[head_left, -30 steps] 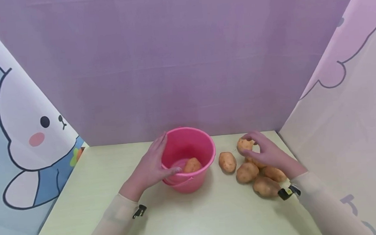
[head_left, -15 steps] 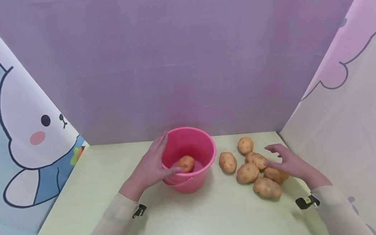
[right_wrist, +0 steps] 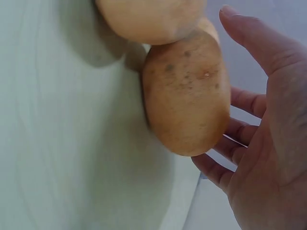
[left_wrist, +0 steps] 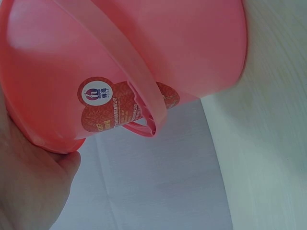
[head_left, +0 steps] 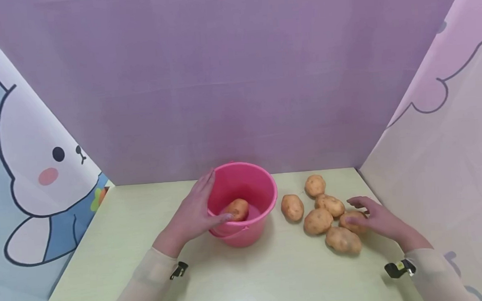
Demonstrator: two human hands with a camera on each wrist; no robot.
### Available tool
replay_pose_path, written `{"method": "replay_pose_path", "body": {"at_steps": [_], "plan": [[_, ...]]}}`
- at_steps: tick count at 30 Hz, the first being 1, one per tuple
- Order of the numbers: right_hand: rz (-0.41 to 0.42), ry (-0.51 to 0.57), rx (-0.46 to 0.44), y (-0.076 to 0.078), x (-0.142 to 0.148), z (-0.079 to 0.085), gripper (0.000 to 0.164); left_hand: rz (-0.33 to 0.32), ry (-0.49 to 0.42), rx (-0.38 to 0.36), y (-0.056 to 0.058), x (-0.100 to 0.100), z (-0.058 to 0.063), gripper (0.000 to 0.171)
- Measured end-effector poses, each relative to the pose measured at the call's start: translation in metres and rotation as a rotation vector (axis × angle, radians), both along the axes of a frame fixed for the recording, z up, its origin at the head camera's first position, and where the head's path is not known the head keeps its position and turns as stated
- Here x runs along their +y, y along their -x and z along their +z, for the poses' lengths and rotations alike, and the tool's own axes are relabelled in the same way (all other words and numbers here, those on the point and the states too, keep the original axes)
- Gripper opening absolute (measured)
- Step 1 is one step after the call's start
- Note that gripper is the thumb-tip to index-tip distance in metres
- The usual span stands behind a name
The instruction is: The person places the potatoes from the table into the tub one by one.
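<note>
A pink bucket [head_left: 246, 235] stands upright with one potato [head_left: 238, 209] in its bottom. My left hand [head_left: 193, 213] holds the bucket's left rim, thumb over the near edge. The left wrist view shows the bucket's label [left_wrist: 112, 105] and hanging handle [left_wrist: 139, 76]. On the right, my right hand [head_left: 379, 218] is spread around the rightmost potato [head_left: 351, 222] of a loose group. Seen from the right wrist, the fingers [right_wrist: 247, 129] reach along that potato's far side, while the thumb [right_wrist: 249, 28] stands away from it.
Several more potatoes lie close by: a rear one [head_left: 315, 185], a middle one [head_left: 329, 206], a left one [head_left: 292, 207], and a front one [head_left: 343, 240]. The pale tabletop [head_left: 241, 284] ends at a purple cloth backdrop [head_left: 237, 86]. A printed cloth [head_left: 445, 165] borders the right side.
My right hand has moved from the rear potato rightward and toward me to the rightmost one. The potato in the bucket has rolled slightly left. My left hand has stayed put.
</note>
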State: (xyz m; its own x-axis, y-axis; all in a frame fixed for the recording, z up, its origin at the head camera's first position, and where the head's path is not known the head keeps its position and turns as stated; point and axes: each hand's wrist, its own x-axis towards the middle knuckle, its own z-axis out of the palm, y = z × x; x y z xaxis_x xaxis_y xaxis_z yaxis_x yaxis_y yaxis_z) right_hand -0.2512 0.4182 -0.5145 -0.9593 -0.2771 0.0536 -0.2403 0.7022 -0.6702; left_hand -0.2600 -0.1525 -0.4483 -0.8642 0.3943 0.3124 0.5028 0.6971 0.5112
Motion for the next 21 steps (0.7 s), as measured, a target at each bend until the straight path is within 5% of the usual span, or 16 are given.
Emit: {"method": "replay_pose_path", "body": {"at_steps": [21], "plan": [[-0.028,-0.032,-0.027,0.010,0.000,-0.024,0.035,0.002,-0.012,0.014,0.002,0.000,-0.004,0.130]]}}
